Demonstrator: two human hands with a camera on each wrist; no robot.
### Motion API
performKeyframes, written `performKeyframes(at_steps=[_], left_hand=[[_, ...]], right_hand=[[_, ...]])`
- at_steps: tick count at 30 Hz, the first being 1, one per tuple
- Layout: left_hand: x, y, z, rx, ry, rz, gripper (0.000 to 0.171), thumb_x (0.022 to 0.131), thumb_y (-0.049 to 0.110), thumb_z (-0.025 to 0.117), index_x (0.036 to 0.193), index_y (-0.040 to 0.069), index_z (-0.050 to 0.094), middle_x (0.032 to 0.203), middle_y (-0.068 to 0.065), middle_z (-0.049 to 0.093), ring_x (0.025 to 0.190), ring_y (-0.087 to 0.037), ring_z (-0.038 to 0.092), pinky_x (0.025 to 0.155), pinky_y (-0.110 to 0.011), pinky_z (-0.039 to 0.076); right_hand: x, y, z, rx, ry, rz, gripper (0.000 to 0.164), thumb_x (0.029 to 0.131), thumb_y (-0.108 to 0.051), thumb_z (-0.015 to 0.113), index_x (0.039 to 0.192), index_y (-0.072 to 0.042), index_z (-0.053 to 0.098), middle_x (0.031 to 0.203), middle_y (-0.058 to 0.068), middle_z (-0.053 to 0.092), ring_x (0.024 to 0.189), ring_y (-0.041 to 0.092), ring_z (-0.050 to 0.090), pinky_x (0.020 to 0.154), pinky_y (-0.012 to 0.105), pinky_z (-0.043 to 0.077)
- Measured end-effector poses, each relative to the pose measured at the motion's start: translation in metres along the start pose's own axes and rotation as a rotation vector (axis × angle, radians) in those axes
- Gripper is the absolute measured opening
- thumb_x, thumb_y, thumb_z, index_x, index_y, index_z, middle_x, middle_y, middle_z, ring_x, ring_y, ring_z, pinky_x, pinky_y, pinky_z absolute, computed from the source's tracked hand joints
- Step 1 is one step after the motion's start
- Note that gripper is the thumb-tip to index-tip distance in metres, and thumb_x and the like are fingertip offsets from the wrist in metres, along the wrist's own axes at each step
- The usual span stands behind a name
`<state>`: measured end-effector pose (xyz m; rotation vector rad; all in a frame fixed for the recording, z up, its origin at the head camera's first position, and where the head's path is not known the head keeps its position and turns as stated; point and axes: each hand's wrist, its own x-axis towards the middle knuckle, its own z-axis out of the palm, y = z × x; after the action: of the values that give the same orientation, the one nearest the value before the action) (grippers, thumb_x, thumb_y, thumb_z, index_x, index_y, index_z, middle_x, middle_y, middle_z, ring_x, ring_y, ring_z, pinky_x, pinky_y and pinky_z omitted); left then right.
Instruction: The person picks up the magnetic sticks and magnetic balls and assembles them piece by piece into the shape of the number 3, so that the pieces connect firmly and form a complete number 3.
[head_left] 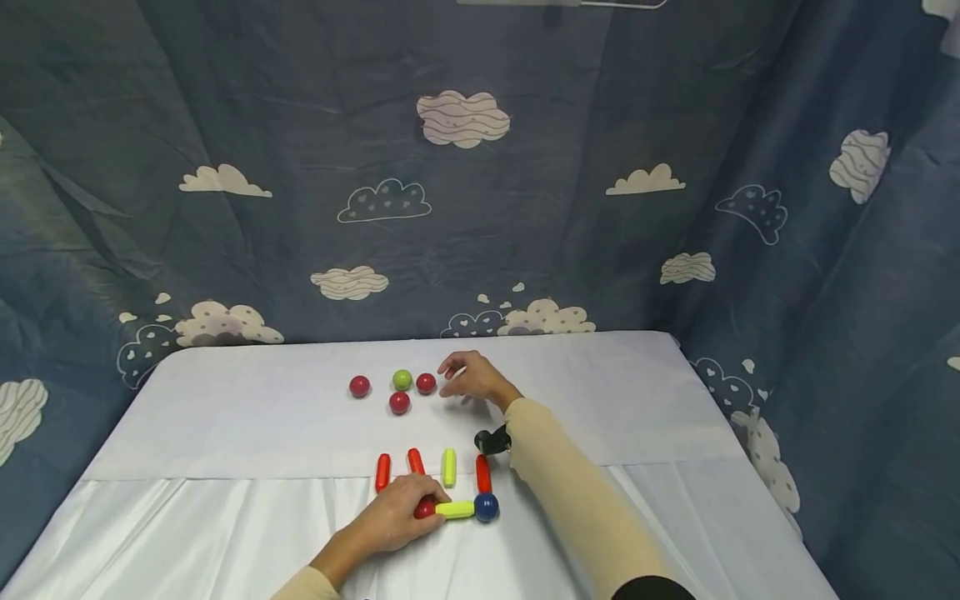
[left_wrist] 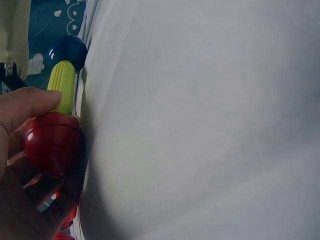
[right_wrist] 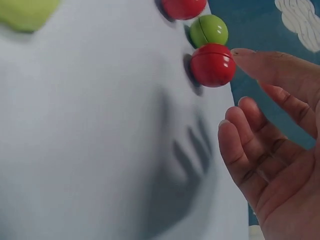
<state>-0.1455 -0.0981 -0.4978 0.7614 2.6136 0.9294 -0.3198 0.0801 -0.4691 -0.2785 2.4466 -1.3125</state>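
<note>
My left hand [head_left: 396, 515] grips a red ball [left_wrist: 55, 145], with the thumb on the yellow-green rod [left_wrist: 62, 85] joined to it. At the rod's other end is a blue ball [head_left: 486, 507], and a red rod [head_left: 483, 473] stretches back from that ball. Farther back, my right hand [head_left: 476, 379] is held above the table with fingers spread and nothing in them. Its thumb is close to another red ball [right_wrist: 213, 65]; whether they touch, I cannot tell. Beside that ball sits a green ball [right_wrist: 209, 31].
Two more red balls, one at the left [head_left: 359, 386] and one in front [head_left: 399, 402], lie on the white cloth. Loose red rods [head_left: 383, 472] and a yellow-green rod [head_left: 449, 467] lie behind my left hand. Patterned curtains [head_left: 525, 233] border the table's back and right.
</note>
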Motion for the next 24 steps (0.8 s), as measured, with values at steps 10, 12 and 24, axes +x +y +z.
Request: performKeyframes(at_steps=[10,12,24], left_hand=[[-0.001,-0.002,0.001,0.009,0.0,0.004,0.015,0.084,0.023,0.073,0.098,0.021,0.067,0.097,0.012,0.062,0.092,-0.009,0.051,0.086,-0.036,0.044],[-0.002,-0.002,0.001,0.006,-0.007,-0.002,0.015,0.085,0.024,0.073,0.099,0.021,0.067,0.098,0.011,0.062,0.094,-0.009,0.052,0.087,-0.037,0.045],[-0.001,-0.003,-0.002,0.023,-0.013,0.007,0.016,0.085,0.022,0.073,0.099,0.021,0.068,0.098,0.013,0.063,0.092,-0.008,0.052,0.088,-0.037,0.045]], right_hand=[[0.019,-0.001,0.012,0.005,0.029,0.048,0.042,0.072,-0.002,0.081,0.109,-0.013,0.064,0.105,0.006,0.058,0.093,0.022,0.053,0.082,0.036,0.046],[0.023,-0.001,0.015,-0.023,0.027,0.042,0.043,0.071,-0.003,0.082,0.109,-0.013,0.063,0.104,0.005,0.059,0.094,0.022,0.053,0.086,0.037,0.043],[0.033,-0.007,0.027,-0.137,-0.029,-0.01,0.044,0.07,-0.004,0.083,0.11,-0.011,0.064,0.101,0.007,0.061,0.092,0.02,0.055,0.087,0.036,0.043]])
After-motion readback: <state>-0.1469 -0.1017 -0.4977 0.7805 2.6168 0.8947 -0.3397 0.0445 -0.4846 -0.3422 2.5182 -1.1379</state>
